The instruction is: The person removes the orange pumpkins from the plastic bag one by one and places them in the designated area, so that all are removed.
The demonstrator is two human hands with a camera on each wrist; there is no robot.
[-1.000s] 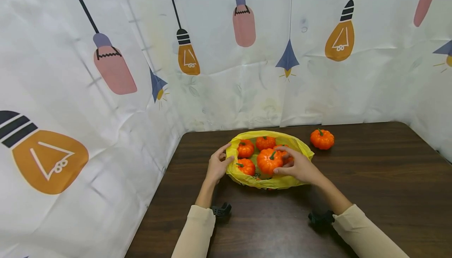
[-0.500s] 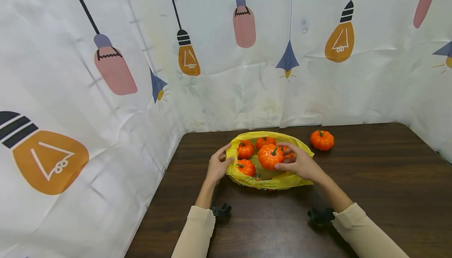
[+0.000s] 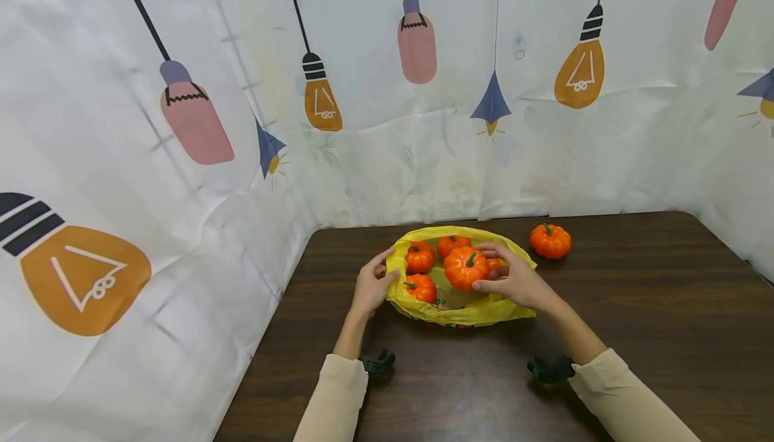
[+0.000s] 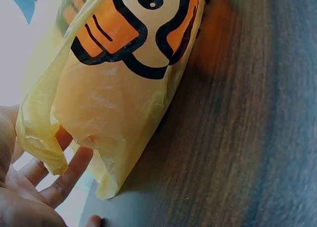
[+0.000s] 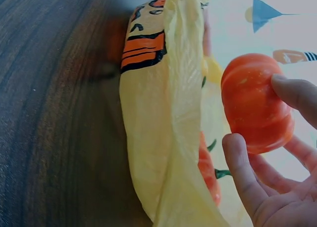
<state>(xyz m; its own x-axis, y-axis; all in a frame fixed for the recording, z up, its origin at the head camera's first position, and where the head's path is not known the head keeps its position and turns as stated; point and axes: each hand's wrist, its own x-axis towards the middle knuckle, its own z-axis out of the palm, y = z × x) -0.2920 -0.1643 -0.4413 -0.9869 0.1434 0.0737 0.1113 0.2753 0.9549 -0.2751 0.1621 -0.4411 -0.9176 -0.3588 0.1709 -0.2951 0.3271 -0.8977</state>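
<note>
A toy pumpkin (image 3: 464, 269), orange with a green stem, is held by my right hand (image 3: 519, 284) between thumb and fingers. In the right wrist view this pumpkin (image 5: 255, 106) is raised beside the rim of a yellow plastic bag (image 5: 153, 118). The bag (image 3: 478, 313) lies with its mouth wide toward the head camera. At its left rim, my left hand (image 3: 370, 286) grips the edge, thumb on the near side. In the left wrist view some of its fingers (image 4: 72, 175) pass behind the plastic. Several similar pumpkins rest inside, among them a front-left pumpkin (image 3: 421, 289).
Another orange pumpkin (image 3: 550, 241) sits on the dark wooden table (image 3: 641, 307), to the right behind the bag. A white curtain (image 3: 387, 160) printed with lamps borders the back and left of the table. Dark straps (image 3: 378, 361) are on both wrists.
In the head view the right hand and its pumpkin have shifted slightly to the right and up, away from the bag's front rim. The left hand stays at the bag's left rim.
</note>
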